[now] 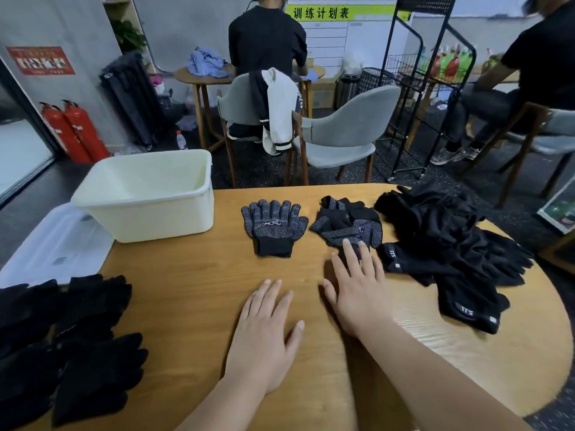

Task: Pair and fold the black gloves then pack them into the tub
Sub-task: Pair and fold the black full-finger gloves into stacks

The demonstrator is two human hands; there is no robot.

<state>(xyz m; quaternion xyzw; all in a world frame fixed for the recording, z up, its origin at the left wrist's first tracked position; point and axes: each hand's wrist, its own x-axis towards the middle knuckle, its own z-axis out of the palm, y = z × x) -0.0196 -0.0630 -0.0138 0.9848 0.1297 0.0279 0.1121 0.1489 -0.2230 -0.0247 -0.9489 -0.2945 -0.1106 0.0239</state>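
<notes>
right hand (357,293) flat, fingertips on one crumpled dotted glove (348,225); left hand (264,331) flat, both holding nothing. one tub (146,213) at the table (193,290) far-left edge, glove stack (273,225) looks like two.

A green banner (320,13) at upper centre reads "训练计划表"; a black glove cuff (466,311) at lower right shows "5.11" (upside down).
</notes>
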